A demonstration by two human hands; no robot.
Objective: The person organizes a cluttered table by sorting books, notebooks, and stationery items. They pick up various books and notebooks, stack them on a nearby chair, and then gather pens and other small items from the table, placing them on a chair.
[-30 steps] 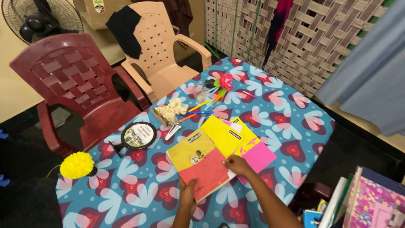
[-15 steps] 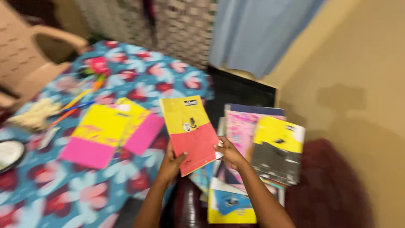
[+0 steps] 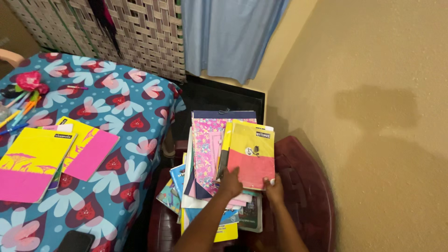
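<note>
Both hands hold a yellow and red notebook (image 3: 252, 154) on top of a stack of books (image 3: 210, 158) that rests on a dark red chair (image 3: 303, 196). My left hand (image 3: 231, 182) grips the notebook's lower left corner. Its lower right corner is pinched by my right hand (image 3: 274, 189). The notebook lies flat over a pink flowered book (image 3: 205, 149) and several others fanned out beneath it.
To the left stands a table (image 3: 130, 154) with a blue cloth printed with hearts. On it lie two yellow and pink notebooks (image 3: 32, 161), pens (image 3: 16, 109), a pink flower (image 3: 30, 80) and a black phone (image 3: 74, 241). A tan wall (image 3: 373, 116) stands on the right, with a blue curtain (image 3: 228, 32) behind.
I have carried the yellow and red notebook from the table to the right and set it down on the stack on the chair. The view has swung right with it.
</note>
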